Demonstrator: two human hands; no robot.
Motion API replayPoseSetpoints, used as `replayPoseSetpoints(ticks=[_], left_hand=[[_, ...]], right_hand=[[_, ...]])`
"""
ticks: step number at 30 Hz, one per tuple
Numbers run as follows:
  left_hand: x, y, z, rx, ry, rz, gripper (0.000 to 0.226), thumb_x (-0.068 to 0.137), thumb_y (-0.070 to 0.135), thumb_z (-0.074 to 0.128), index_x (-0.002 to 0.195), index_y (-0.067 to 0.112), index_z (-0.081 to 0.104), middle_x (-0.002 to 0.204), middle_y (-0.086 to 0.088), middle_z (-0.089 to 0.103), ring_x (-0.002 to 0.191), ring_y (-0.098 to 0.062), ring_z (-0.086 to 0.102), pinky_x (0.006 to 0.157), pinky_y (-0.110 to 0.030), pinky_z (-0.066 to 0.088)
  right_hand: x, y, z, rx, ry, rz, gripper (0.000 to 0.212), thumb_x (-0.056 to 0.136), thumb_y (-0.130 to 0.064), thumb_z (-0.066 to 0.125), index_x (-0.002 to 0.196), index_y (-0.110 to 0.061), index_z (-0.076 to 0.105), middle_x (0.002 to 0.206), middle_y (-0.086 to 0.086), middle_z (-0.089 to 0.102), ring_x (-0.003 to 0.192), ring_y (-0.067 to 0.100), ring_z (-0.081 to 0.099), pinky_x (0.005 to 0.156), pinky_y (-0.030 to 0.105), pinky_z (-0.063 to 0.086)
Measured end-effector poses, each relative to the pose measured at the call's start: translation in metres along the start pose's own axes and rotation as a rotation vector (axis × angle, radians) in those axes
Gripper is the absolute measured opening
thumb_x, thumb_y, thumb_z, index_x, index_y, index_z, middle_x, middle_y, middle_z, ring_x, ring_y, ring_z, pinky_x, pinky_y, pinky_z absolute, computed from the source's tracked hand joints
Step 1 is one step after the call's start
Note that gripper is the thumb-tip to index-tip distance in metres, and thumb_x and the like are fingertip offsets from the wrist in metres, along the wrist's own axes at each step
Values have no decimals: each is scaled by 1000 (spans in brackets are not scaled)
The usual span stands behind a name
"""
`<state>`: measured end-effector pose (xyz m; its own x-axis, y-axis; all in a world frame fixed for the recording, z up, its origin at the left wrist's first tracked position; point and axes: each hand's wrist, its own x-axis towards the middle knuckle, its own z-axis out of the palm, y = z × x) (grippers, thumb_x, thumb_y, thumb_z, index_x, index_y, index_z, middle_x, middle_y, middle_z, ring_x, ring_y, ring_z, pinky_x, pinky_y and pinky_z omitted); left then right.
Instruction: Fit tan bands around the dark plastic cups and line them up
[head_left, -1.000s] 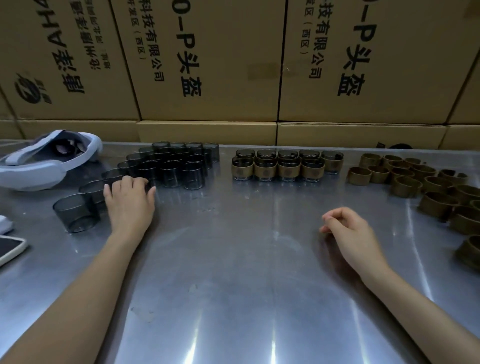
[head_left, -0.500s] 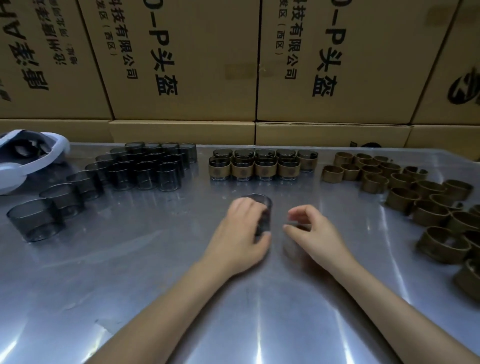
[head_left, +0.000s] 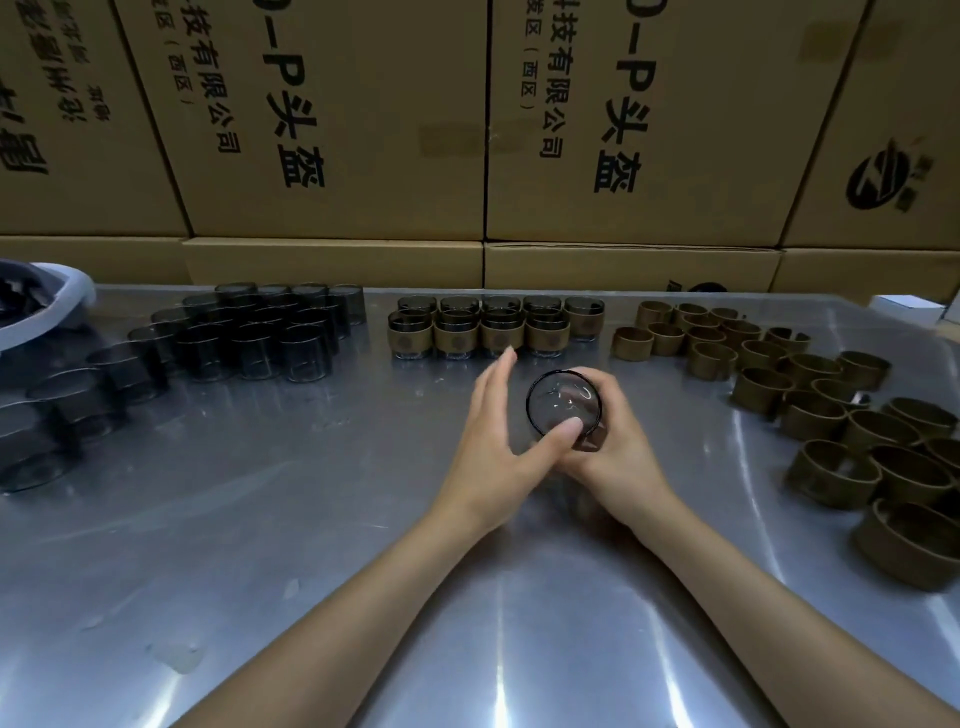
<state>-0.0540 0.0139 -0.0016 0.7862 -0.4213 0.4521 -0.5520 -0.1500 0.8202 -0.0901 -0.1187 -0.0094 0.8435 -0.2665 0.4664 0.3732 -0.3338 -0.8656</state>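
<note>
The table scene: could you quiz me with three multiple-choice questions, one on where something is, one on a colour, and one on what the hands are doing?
1. Where do the loose bands lie on the table?
A. left side
B. right side
C. front edge

2. What colour are the boxes behind the table?
A. white
B. blue
C. tan

3. What is the state of the cup at the centre?
A. held in hand, no band on it
B. standing alone on the table
C. stacked in the banded rows

Answers:
1. B: the empty bands spread along the right side, with bare cups at the left.
2. C: the stacked cartons are tan with black print.
3. A: the right hand grips it, the left hand touches it, and no band shows on it.
</note>
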Motion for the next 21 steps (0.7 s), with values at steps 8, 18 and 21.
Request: replayPoseSetpoints(ticks=[8,18,21], left_hand=[[3,1,1,-136,49,-32,51,74,18,84,119,20,59,112,6,67,106,-5,63,94,-26,50],[0,15,8,-379,308,-191,35,74,24,83,91,14,55,81,5,67,76,-3,67,66,-22,55],[0,15,5,-437,351,-274,29,80,40,75,83,16,60,75,7,66,75,-5,66,67,-23,53]], right_hand=[[-1,0,3,24,-39,-24,69,57,5,82,114,-18,52,105,-9,63,92,-6,63,77,11,47],[-11,-13,7,-195,-137,-114,62,65,-23,83,121,-29,56,115,-11,64,107,6,61,85,23,52],[-12,-15,8,-233,-142,-119,64,65,-25,86,121,-31,56,112,-10,65,103,4,62,82,19,51]])
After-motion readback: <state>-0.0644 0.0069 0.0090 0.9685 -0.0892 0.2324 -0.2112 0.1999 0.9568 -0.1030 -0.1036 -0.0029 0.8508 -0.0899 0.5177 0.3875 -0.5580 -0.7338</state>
